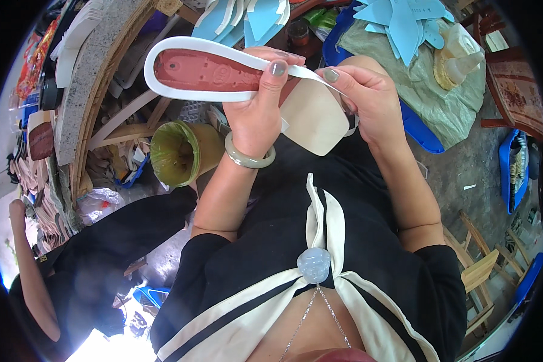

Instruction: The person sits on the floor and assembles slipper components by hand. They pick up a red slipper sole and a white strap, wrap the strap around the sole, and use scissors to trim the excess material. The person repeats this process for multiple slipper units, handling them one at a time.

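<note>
A reddish-brown shoe insole (208, 71) with a rounded end pointing left is held up in front of me. Around its edge runs a white strip (190, 43). My left hand (253, 114) grips the insole at its middle, thumb on top and fingers beneath. At its right end, my right hand (371, 99) pinches the white strip between thumb and fingers. A cream-coloured flap (314, 123) hangs from the insole's right part between my two hands. Part of the insole under my left hand is hidden.
Left of my arm stands a bin (208, 148) lined with a yellow-green bag, near a workbench edge (93, 78). A co-worker's arm (33, 277) is at far left. Light blue cut pieces (398, 24) and a plastic bottle (461, 63) rest on a greenish sack (458, 114). Wooden stool (479, 271) stands lower right.
</note>
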`<act>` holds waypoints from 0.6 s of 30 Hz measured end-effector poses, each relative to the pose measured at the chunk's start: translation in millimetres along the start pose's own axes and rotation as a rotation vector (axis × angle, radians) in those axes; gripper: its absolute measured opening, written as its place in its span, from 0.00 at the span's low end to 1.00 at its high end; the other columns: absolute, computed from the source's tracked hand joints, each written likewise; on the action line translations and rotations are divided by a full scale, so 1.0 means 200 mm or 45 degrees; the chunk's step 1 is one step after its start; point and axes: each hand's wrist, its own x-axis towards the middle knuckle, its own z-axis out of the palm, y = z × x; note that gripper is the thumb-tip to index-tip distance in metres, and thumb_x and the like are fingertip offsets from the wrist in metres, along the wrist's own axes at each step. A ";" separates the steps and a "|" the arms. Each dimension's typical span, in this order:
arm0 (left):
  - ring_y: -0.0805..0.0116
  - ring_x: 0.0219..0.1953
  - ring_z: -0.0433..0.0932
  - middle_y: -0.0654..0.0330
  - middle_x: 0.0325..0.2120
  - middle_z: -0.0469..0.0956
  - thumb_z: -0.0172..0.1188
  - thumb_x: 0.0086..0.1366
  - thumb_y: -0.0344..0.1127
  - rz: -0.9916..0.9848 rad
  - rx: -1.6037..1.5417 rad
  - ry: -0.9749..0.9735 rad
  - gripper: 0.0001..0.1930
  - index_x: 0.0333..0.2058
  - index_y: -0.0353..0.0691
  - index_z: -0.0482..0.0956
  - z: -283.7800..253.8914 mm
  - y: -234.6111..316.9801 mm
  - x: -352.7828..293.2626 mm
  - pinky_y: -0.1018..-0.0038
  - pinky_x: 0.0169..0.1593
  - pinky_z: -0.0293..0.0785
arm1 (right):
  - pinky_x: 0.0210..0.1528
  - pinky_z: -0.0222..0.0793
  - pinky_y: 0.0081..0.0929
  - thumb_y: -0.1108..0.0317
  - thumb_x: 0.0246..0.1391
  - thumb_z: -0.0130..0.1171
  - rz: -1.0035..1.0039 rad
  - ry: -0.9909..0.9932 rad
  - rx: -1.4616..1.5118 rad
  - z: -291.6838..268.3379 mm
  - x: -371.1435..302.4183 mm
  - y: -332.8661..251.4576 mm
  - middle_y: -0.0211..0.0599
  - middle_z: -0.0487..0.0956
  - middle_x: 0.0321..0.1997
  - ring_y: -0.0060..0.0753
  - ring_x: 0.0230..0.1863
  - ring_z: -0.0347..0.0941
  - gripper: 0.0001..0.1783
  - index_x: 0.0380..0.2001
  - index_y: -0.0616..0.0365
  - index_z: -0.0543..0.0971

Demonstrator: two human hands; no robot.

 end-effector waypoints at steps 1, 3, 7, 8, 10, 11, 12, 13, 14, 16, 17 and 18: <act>0.65 0.37 0.79 0.55 0.32 0.77 0.55 0.66 0.33 0.001 -0.009 0.014 0.07 0.36 0.35 0.73 0.00 0.00 0.00 0.71 0.41 0.75 | 0.21 0.56 0.10 0.65 0.55 0.61 -0.048 0.015 -0.058 0.01 -0.02 0.00 0.21 0.75 0.21 0.08 0.20 0.63 0.11 0.35 0.63 0.82; 0.65 0.36 0.79 0.55 0.32 0.76 0.55 0.66 0.31 0.002 -0.033 0.040 0.05 0.35 0.35 0.73 0.02 0.01 0.00 0.72 0.40 0.75 | 0.22 0.59 0.11 0.66 0.55 0.60 -0.144 0.049 -0.176 0.02 -0.05 -0.01 0.22 0.75 0.21 0.09 0.22 0.65 0.11 0.35 0.63 0.83; 0.67 0.36 0.78 0.56 0.32 0.77 0.55 0.65 0.29 -0.018 -0.008 0.022 0.05 0.34 0.34 0.74 0.04 0.01 -0.02 0.73 0.41 0.75 | 0.25 0.64 0.14 0.67 0.55 0.60 -0.266 0.067 -0.401 0.03 -0.06 0.01 0.24 0.77 0.22 0.11 0.24 0.69 0.10 0.35 0.62 0.82; 0.68 0.36 0.78 0.56 0.32 0.77 0.56 0.65 0.29 -0.045 0.007 0.002 0.04 0.34 0.33 0.75 0.04 0.00 -0.03 0.74 0.41 0.75 | 0.26 0.65 0.14 0.67 0.55 0.60 -0.309 0.039 -0.488 0.01 -0.05 0.02 0.25 0.78 0.22 0.11 0.24 0.69 0.10 0.35 0.62 0.82; 0.69 0.36 0.78 0.56 0.33 0.77 0.57 0.64 0.28 -0.096 0.038 -0.042 0.04 0.35 0.33 0.76 0.04 -0.01 -0.05 0.75 0.41 0.75 | 0.27 0.67 0.15 0.67 0.54 0.60 -0.298 -0.037 -0.597 0.00 -0.02 0.03 0.27 0.78 0.22 0.12 0.25 0.70 0.10 0.34 0.63 0.82; 0.70 0.36 0.77 0.57 0.33 0.78 0.58 0.63 0.27 -0.121 0.051 -0.066 0.05 0.36 0.33 0.76 0.04 -0.02 -0.06 0.75 0.41 0.74 | 0.28 0.67 0.15 0.67 0.54 0.60 -0.244 -0.082 -0.620 -0.01 0.00 0.02 0.28 0.78 0.22 0.13 0.25 0.70 0.10 0.34 0.63 0.82; 0.71 0.36 0.77 0.57 0.34 0.78 0.58 0.63 0.27 -0.145 0.063 -0.090 0.05 0.37 0.32 0.76 0.04 -0.03 -0.07 0.76 0.41 0.74 | 0.28 0.67 0.15 0.67 0.54 0.60 -0.190 -0.127 -0.642 -0.02 0.01 0.02 0.29 0.79 0.22 0.13 0.25 0.71 0.10 0.34 0.64 0.82; 0.68 0.37 0.78 0.53 0.37 0.78 0.57 0.63 0.27 -0.275 0.050 -0.124 0.06 0.37 0.32 0.74 0.04 -0.02 -0.08 0.73 0.46 0.73 | 0.29 0.68 0.16 0.67 0.54 0.60 -0.206 -0.122 -0.615 -0.03 0.03 0.04 0.30 0.79 0.23 0.14 0.25 0.71 0.10 0.33 0.64 0.81; 0.70 0.37 0.77 0.55 0.36 0.78 0.58 0.62 0.26 -0.258 0.104 -0.157 0.06 0.37 0.32 0.75 0.05 -0.01 -0.09 0.74 0.44 0.73 | 0.29 0.68 0.17 0.67 0.54 0.60 -0.224 -0.113 -0.586 -0.04 0.05 0.09 0.30 0.79 0.23 0.14 0.26 0.71 0.10 0.33 0.64 0.81; 0.73 0.37 0.77 0.59 0.34 0.78 0.62 0.59 0.24 -0.212 0.194 -0.222 0.08 0.38 0.32 0.76 0.09 0.00 -0.08 0.76 0.41 0.74 | 0.31 0.68 0.18 0.67 0.53 0.60 -0.208 -0.121 -0.485 -0.05 0.05 0.17 0.31 0.80 0.25 0.15 0.27 0.71 0.10 0.33 0.65 0.81; 0.73 0.37 0.77 0.60 0.35 0.78 0.62 0.58 0.22 -0.316 0.255 -0.266 0.09 0.38 0.32 0.77 0.06 -0.04 -0.08 0.76 0.42 0.74 | 0.31 0.69 0.19 0.67 0.53 0.61 -0.180 -0.144 -0.410 -0.06 0.06 0.19 0.32 0.80 0.26 0.15 0.28 0.71 0.10 0.33 0.65 0.82; 0.71 0.38 0.78 0.59 0.36 0.79 0.61 0.59 0.23 -0.318 0.228 -0.288 0.09 0.40 0.31 0.77 0.02 -0.09 -0.10 0.75 0.44 0.74 | 0.32 0.69 0.19 0.67 0.53 0.61 -0.159 -0.164 -0.343 -0.07 0.07 0.19 0.32 0.81 0.27 0.15 0.29 0.71 0.10 0.33 0.65 0.82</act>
